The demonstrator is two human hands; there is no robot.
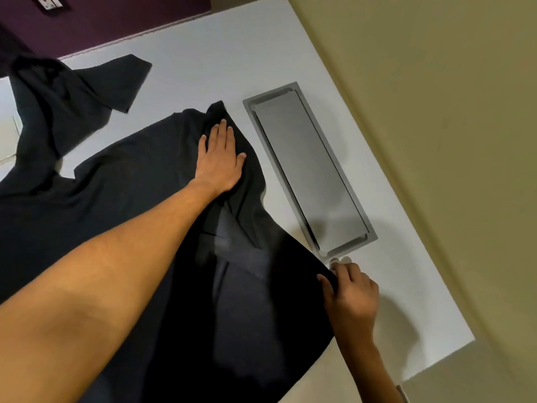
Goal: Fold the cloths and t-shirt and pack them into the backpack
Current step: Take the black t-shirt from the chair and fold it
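Left hand (220, 158) presses flat on the dark t-shirt (130, 199) spread over the tabletop (203, 53), anchoring it, while the right hand's (350, 295) grip pinches its edge, probably to fold.

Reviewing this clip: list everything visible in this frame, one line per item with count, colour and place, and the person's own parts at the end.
dark garment: 1, black, spread across the table's left and middle, one sleeve reaching toward the far left
table: 1, white, fills most of the view
metal cover plate: 1, grey, set flush in the table, right of the garment
wall: 1, beige, along the table's right edge
far wall: 1, dark purple, top left
left hand: 1, flat on the garment's far edge, fingers straight
right hand: 1, pinches the garment's near right edge
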